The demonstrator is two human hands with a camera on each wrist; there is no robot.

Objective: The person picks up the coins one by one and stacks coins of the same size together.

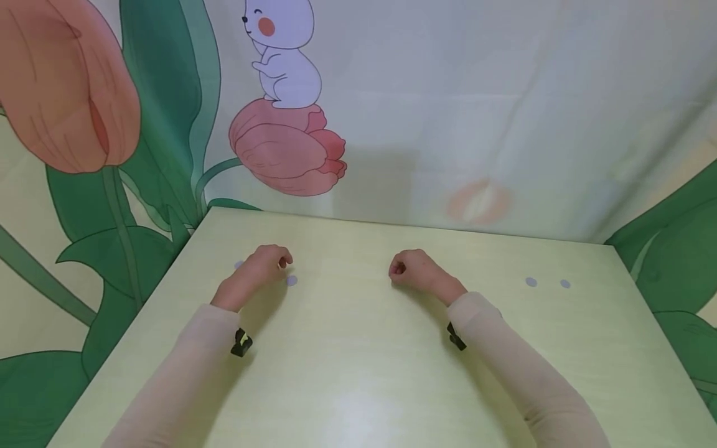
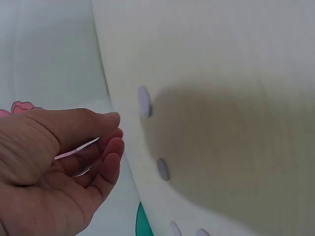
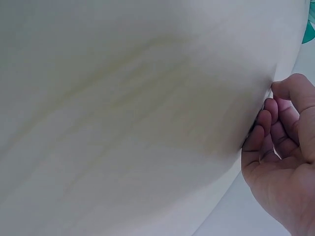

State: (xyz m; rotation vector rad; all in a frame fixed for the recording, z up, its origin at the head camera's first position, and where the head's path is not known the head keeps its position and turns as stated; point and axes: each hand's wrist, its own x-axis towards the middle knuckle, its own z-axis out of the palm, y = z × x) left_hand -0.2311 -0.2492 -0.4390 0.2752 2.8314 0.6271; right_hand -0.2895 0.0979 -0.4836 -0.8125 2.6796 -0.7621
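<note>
My left hand (image 1: 259, 269) hovers over the left part of the table with loosely bent fingers, nothing visible between thumb and fingertips. Below it lies a pale lilac disc (image 1: 292, 280); another disc (image 1: 239, 264) is partly covered by the hand. In the left wrist view, several flat discs (image 2: 144, 101) lie beside the left hand (image 2: 64, 157). Near the table's middle, my right hand (image 1: 419, 272) has its fingers curled, their tips down at the tabletop. In the right wrist view, the right hand (image 3: 283, 132) hides whatever may be under its fingertips.
Two more lilac discs, a left one (image 1: 531, 282) and a right one (image 1: 565, 284), lie at the right of the pale table (image 1: 347, 348). Behind its far edge hangs a cloth (image 1: 381, 74) printed with tulips and a white animal. A dark band piece (image 1: 241, 343) sits at the left wrist.
</note>
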